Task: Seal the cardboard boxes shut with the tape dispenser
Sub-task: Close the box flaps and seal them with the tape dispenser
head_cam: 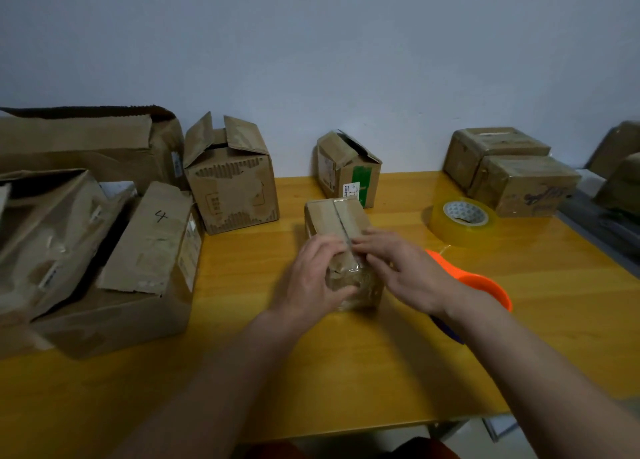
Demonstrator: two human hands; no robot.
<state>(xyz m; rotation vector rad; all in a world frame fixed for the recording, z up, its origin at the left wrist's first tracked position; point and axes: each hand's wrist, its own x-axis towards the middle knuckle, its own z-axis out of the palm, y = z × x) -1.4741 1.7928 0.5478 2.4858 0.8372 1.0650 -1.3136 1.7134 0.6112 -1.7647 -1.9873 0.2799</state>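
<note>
Cardboard box (341, 247) under both hands, mid-table (346, 382), near edge free.

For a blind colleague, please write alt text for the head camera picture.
Both hands, left hand and right hand, press on top of a small cardboard box on a yellow table. An orange tape dispenser and a tape roll lie to the right. More boxes stand behind, some with flaps open.

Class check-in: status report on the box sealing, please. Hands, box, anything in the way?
Left hand and right hand pressing tape on small box. Flaps closed, seam taped. Orange tape dispenser lying beside right wrist; spare tape roll behind. Nothing blocking.
</note>
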